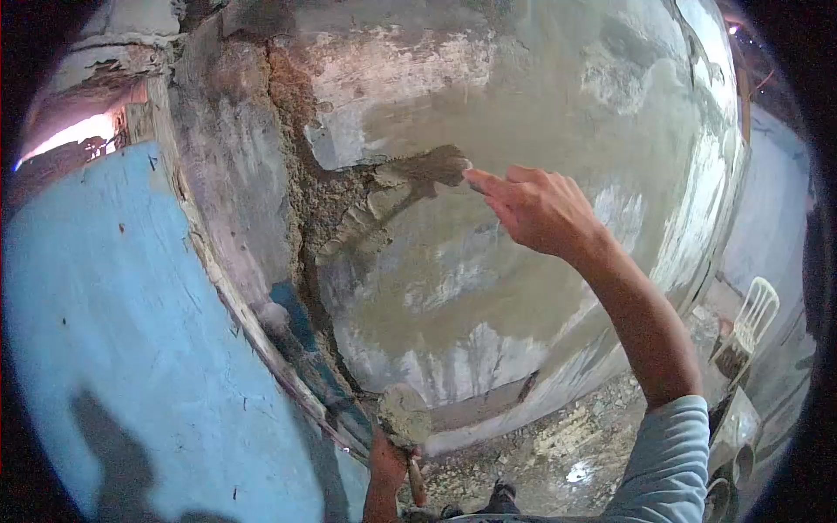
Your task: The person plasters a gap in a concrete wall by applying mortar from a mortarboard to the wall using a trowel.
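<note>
My right hand (536,205) reaches up to the wall and is closed round the handle of a trowel, whose blade (446,167) lies against the plaster. Left of the blade, a rough patch of mortar (349,205) fills a broken channel in the wall (488,279). Low in the view, my left hand (389,458) is closed beneath a round, mortar-covered tool (404,416). A wooden handle (418,484) shows beside that hand.
A blue wall (157,331) stands at the left, with a ragged edge and a bright gap above it. Rubble (567,444) covers the floor. A pale plastic chair (755,318) stands at the right, with other items below it.
</note>
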`<state>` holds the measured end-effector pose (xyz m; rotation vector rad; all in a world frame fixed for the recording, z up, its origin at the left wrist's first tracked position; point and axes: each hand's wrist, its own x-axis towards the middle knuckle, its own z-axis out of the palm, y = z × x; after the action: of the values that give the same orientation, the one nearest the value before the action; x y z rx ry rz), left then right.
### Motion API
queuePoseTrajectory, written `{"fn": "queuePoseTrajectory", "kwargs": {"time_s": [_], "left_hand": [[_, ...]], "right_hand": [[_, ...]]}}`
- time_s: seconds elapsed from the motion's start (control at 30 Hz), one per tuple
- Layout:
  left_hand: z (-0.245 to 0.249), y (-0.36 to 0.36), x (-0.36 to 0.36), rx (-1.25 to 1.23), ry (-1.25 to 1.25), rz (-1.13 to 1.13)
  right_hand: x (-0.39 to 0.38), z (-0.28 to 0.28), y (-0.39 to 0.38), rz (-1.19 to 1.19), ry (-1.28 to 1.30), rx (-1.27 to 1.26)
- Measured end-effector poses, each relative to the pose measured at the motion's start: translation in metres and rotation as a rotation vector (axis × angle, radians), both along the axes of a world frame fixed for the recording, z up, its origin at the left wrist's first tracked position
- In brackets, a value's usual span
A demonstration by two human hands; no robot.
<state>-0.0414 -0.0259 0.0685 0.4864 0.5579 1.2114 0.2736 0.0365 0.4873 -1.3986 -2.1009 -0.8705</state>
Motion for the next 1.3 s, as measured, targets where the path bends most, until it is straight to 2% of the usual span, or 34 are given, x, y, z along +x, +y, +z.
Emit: {"fn": "queuePoseTrajectory", "kwargs": {"time_s": [0.1, 0.13, 0.2, 0.27, 0.37, 0.5, 0.53, 0.67, 0.77, 0.8, 0.87, 0.9, 0.97, 1.1, 1.13, 1.2, 1.3], "left_hand": [[0.010, -0.004, 0.001, 0.075, 0.089, 0.037], [-0.004, -0.002, -0.008, 0.066, -0.024, -0.055], [-0.020, -0.003, -0.007, 0.040, 0.016, 0.021], [0.000, -0.005, 0.000, 0.000, -0.028, 0.056], [-0.017, 0.003, -0.001, 0.019, -0.065, -0.022], [-0.015, 0.001, 0.009, -0.009, 0.021, 0.030], [-0.010, -0.004, 0.009, -0.042, 0.020, 0.015], [0.001, -0.007, 0.011, -0.063, 0.035, -0.036], [-0.018, -0.005, 0.002, 0.099, -0.014, -0.106], [-0.024, -0.005, 0.000, 0.070, -0.031, -0.096], [-0.005, -0.006, 0.012, 0.026, 0.031, -0.010], [0.003, -0.006, 0.017, 0.010, 0.068, 0.023], [0.005, -0.006, 0.015, 0.055, 0.018, -0.046], [0.004, -0.009, 0.016, -0.034, 0.046, 0.060], [-0.003, -0.006, 0.003, 0.058, 0.104, -0.112], [-0.015, 0.000, 0.008, 0.033, 0.082, -0.042], [-0.015, -0.001, 0.007, 0.030, 0.069, 0.004]], "right_hand": [[0.011, -0.012, -0.002, 0.017, 0.081, -0.004], [0.015, -0.015, -0.003, 0.025, 0.101, 0.004], [0.020, -0.020, -0.006, 0.096, 0.147, -0.006], [0.011, -0.022, -0.017, 0.111, 0.194, -0.022], [-0.014, -0.019, -0.024, 0.129, 0.173, -0.043], [-0.027, -0.020, 0.003, 0.128, 0.163, -0.104], [-0.019, -0.027, 0.017, 0.279, 0.213, -0.079], [-0.001, -0.041, 0.009, 0.176, 0.241, -0.129], [-0.005, -0.042, -0.003, 0.216, 0.255, -0.110], [-0.011, -0.042, -0.004, 0.247, 0.256, -0.073], [-0.026, -0.044, -0.004, 0.289, 0.296, -0.043], [-0.031, -0.043, -0.002, 0.220, 0.290, -0.090], [-0.033, -0.040, 0.003, 0.087, 0.277, -0.183], [-0.011, -0.053, -0.008, 0.200, 0.335, -0.157], [-0.011, -0.049, -0.011, 0.245, 0.387, -0.124], [-0.014, -0.050, -0.017, 0.325, 0.534, -0.077], [-0.019, -0.050, -0.003, 0.282, 0.643, -0.041]]}}
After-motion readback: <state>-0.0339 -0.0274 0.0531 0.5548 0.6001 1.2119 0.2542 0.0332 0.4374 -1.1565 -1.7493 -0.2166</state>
